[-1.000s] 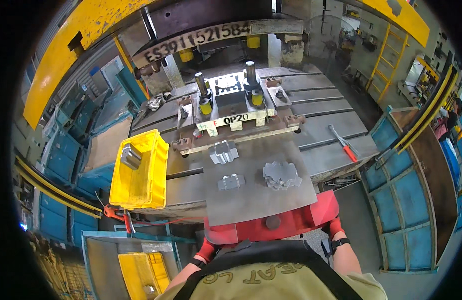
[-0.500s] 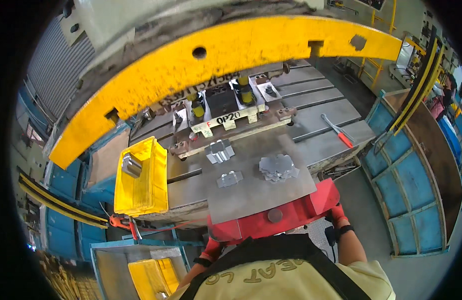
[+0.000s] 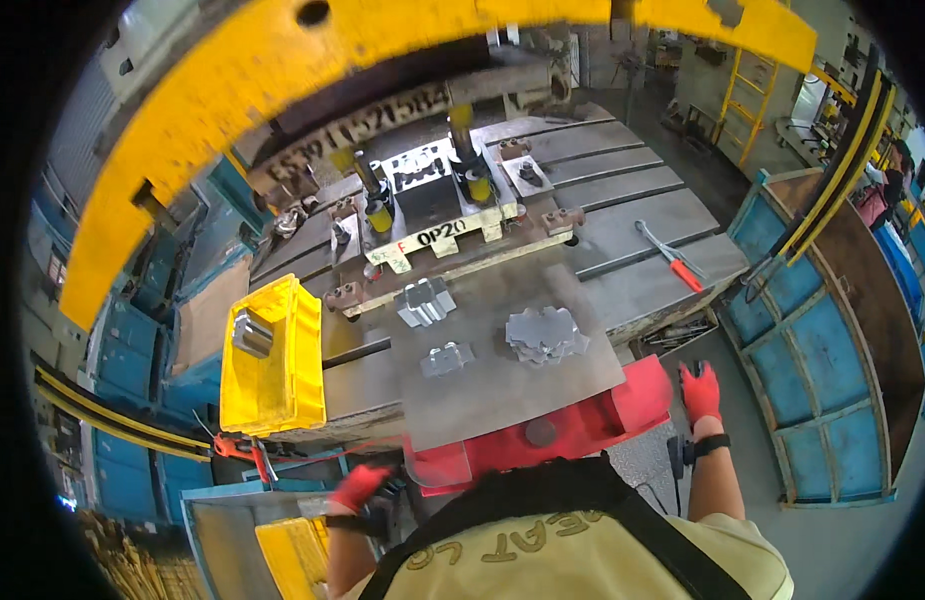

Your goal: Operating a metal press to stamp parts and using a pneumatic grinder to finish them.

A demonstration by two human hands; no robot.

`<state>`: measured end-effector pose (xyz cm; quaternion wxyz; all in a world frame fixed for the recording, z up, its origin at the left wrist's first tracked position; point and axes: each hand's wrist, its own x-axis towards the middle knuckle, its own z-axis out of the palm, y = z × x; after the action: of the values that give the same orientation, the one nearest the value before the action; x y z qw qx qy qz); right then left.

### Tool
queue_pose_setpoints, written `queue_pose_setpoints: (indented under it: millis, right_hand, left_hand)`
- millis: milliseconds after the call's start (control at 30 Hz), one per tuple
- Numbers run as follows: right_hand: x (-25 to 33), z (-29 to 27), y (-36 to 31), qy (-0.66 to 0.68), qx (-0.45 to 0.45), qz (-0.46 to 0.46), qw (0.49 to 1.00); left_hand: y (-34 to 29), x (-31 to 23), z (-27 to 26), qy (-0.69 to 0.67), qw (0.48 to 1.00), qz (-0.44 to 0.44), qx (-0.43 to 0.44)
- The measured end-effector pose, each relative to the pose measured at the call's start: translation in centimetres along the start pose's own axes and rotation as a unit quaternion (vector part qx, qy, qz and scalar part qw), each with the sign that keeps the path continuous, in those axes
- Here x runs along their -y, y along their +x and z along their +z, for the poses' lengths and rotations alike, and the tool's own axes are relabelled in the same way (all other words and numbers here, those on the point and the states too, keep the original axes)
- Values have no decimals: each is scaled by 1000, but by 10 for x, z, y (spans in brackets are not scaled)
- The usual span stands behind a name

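My right hand (image 3: 700, 392), in a red glove, is raised beside the right end of the red two-hand control console (image 3: 572, 428); its fingers are apart and hold nothing. My left hand (image 3: 360, 487), also red-gloved, is off the console's left end, its fingers smeared by motion. Beyond the console, a metal plate (image 3: 452, 405) bears a stack of flat metal blanks (image 3: 544, 335), a smaller group of blanks (image 3: 447, 360) and a block-like stack of shaped metal parts (image 3: 424, 302). Behind them stands the press die (image 3: 427, 195), with its upper half raised above it.
A yellow bin (image 3: 300, 375) with a metal stack (image 3: 252, 333) stands left on the press bed. Red-handled pliers (image 3: 672, 258) lie on the right. The yellow press ram guard (image 3: 412, 30) arches overhead. Blue-framed panels (image 3: 812, 350) stand right; another yellow bin (image 3: 287, 555) sits lower left.
Both hands have left the ends of the red console, the right going up and outward, the left outward. The press's upper part has risen, showing more of the die.
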<state>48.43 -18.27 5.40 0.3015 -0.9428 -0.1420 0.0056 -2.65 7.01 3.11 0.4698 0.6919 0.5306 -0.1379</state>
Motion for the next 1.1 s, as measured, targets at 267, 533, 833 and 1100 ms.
queue_pose_setpoints:
  millis: [267,533,833,1100]
  right_hand:
    - [150,17,-17,45,149,-512,845]
    - [155,40,-33,6,157,-591,791]
    - [154,38,-44,38,190,-569,799]
    - [157,24,-47,25,206,-558,804]
  left_hand:
    - [5,-175,-140,-270,908,277,-161]
    - [80,-328,-211,-81,868,402,-278]
    - [181,-358,-248,320,824,275,-379]
    - [162,-373,-258,-173,834,413,-322]
